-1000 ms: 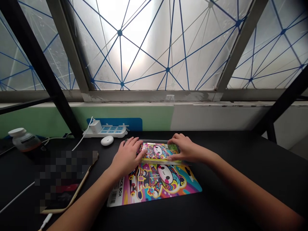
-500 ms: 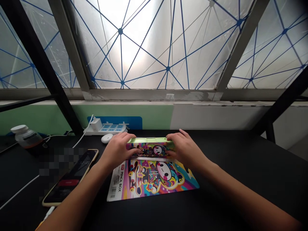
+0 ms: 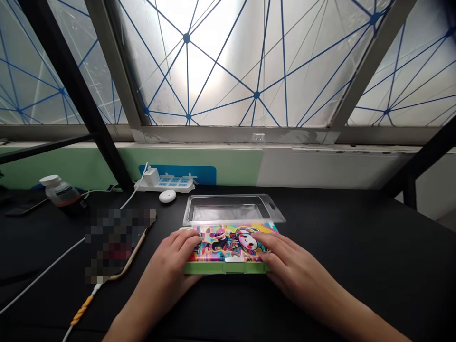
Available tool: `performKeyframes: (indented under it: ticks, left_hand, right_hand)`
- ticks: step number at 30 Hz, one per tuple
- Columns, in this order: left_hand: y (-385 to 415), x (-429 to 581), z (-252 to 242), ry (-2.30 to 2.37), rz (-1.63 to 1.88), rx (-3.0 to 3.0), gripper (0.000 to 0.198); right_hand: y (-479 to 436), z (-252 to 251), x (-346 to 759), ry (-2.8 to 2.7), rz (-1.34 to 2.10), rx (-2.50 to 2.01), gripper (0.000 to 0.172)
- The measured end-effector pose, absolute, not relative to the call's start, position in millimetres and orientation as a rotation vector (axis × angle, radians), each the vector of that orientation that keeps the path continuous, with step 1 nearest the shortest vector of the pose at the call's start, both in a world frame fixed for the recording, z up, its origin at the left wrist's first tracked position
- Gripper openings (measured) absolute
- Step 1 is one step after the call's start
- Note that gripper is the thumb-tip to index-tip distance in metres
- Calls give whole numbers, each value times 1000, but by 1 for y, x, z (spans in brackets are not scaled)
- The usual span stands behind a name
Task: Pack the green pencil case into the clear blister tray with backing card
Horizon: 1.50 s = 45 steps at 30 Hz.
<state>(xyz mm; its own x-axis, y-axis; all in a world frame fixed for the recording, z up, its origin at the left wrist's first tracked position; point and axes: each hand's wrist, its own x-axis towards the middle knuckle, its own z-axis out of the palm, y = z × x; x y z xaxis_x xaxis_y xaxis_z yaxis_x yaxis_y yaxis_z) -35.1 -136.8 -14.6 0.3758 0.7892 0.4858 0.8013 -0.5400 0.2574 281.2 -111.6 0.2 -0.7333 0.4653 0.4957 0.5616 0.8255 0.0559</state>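
A pencil box point(image 3: 219, 243) with a bright cartoon print on top and a green front side lies in front of me, printed face up. My left hand point(image 3: 174, 259) grips its left end, fingers on top and thumb low at the front. On the right end, my right hand point(image 3: 285, 259) has its fingers laid over the print, its thumb hidden. Just behind the box lies a clear plastic blister shell point(image 3: 228, 209) with a hanging hole at its right. A thin strip of a printed card seems to show between shell and box.
A phone point(image 3: 137, 251), partly blurred out, lies at the left with a white cable point(image 3: 80, 308) plugged in. Farther back are a bottle point(image 3: 62, 192), a white round case point(image 3: 167, 196) and a power strip point(image 3: 174, 183). Black frame bars point(image 3: 81, 104) rise before the window.
The pencil box has come nearer and turned from its side so the printed top faces up. The clear shell now shows behind it, and the PENCIL BOX card is mostly hidden. The view has shifted slightly.
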Motion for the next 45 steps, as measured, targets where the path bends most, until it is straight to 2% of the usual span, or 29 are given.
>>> performKeyframes:
  ticks: [3,5,9,12,14,18,23,26,30,32,35,39,42,45]
  left_hand:
    - [-142,-40,-23,-1717,-926,-2655,69]
    - [-141,-43,-23,-1858,-933,-2667,73]
    - [-139,-48,-25,-2004,-953,-2673,70]
    - [-139,-47,-26,-2048,-1018,-2645,75]
    - [-140,-45,-26,-2072,-1047,-2615,80]
    - [-142,-40,-24,-2088,-1071,-2620,96]
    - [-145,-38,-20,-2180,-1028,-2614,110]
    - [-144,-38,-18,-2196,-1007,-2595,104]
    - [-142,-37,-13,-2227,-1016,-2561,63]
    - [-142,-37,-10,-2262,-1018,-2523,51]
    - [-141,-38,-8,-2244,-1011,-2511,51]
    - [-140,-37,-11,-2077,-922,-2636,52]
    - [-136,-35,-14,-2008,-839,-2677,41]
    - [-134,-34,-18,-2081,-840,-2601,46]
  right_hand:
    - [-114,-9,285,-2559,-127,-823,10]
    - [-109,-10,289,-2568,0,-927,25]
    - [-96,-6,299,-2535,224,-1132,60]
    - [-88,2,306,-2523,427,-1185,70]
    - [-82,10,308,-2489,546,-1181,71]
    - [-64,20,307,-2245,773,-1218,48]
    - [-43,-1,304,-1826,867,-1250,55]
    - [-45,-10,310,-1797,842,-1264,56]
    - [-61,-2,325,-2047,868,-1158,62]
    - [-68,3,329,-2202,851,-1087,66]
    - [-73,3,326,-2279,662,-1152,71]
    - [-69,-4,318,-2248,491,-1352,46]
    - [-63,-7,316,-2241,470,-1498,55]
    - [-60,-3,313,-2256,216,-1618,53]
